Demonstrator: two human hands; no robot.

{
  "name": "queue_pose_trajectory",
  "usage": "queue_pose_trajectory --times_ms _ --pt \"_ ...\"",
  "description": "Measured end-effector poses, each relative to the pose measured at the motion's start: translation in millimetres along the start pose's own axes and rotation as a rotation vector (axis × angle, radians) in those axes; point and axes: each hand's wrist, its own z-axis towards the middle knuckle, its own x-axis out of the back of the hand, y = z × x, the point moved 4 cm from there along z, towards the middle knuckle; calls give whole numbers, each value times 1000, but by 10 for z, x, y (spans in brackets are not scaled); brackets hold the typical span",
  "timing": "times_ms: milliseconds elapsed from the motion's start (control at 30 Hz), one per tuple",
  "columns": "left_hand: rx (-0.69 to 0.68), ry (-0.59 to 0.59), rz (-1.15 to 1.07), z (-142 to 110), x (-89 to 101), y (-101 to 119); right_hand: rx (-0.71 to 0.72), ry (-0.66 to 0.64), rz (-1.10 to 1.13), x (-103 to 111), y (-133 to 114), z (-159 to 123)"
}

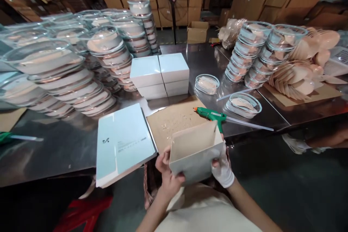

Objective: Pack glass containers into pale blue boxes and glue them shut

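Observation:
Between my two hands is a pale cardboard box (194, 163), tilted so that its hollow inside shows at the top. My bare left hand (170, 175) grips its left end, thumb on the near wall. On the right end, my right hand (222, 166) holds it in a white glove with bare fingertips. Just beyond lies a green glue gun (210, 113) with a clear glue stick (250, 123) behind it. Under its nozzle is a brown cardboard sheet (176, 119) with glue specks. Left of the held box rests a flat light-blue printed box (123, 145).
Four-sided white boxes (160, 74) stand stacked behind the cardboard sheet. Tall stacks of clear-lidded oval containers (70, 76) fill the left. Two oval containers (243, 105) sit at right, near more stacks (247, 50) and fanned beige pieces (296, 79). Another person's gloved hand (296, 145) shows at right.

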Motion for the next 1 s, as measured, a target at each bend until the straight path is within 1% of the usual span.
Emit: queue_pose_trajectory --times_ms 67,100,167,200,233,267,333,400,433,500,533,567,600,633,667,733,767,800,833,867,900,1000 --pt "-102 -17 2 67 -97 70 12 85 -4 14 8 -8" --pt "-130 -28 2 83 -142 103 -7 99 25 16 1 0" --pt "-123 -43 -8 65 -215 133 -41 51 118 10 -59 40" --pt "-97 -36 -12 34 -241 128 -51 19 165 7 -107 65" --pt "-66 -26 -6 -5 -264 113 -77 6 203 7 -149 89" --pt "-37 -8 8 -46 -284 94 -125 20 229 8 -178 108" --pt "-21 55 40 -102 -310 80 -285 128 293 2 -179 119" --pt "-69 73 54 -94 -337 123 -443 267 377 -22 -133 90" --pt "-116 45 38 -66 -349 165 -488 319 417 -31 -107 73" --pt "-222 -97 12 10 -358 264 -524 362 453 -11 -60 59" --pt "-262 -181 15 44 -341 304 -535 339 443 21 -34 72" --pt "-286 -241 36 74 -302 328 -543 290 417 67 -4 106" --pt "-288 -265 80 100 -241 334 -544 235 368 131 29 165" --pt "-279 -255 144 123 -166 326 -543 188 279 209 69 248" --pt "-268 -210 207 144 -84 312 -546 145 142 291 118 356" --pt "-256 -142 304 171 34 284 -584 41 -236 421 240 623" --pt "-255 -140 328 180 57 275 -628 -42 -420 447 315 760" --pt "-260 -150 333 186 59 270 -685 -133 -545 446 395 883" --pt "-266 -166 323 189 49 269 -745 -211 -601 428 470 984" --pt "-262 -179 310 188 33 264 -796 -256 -596 402 531 1061" --pt "-249 -178 302 184 22 254 -834 -266 -550 376 575 1113" --pt "-156 -98 317 157 43 170 -863 -195 -359 342 597 1118"
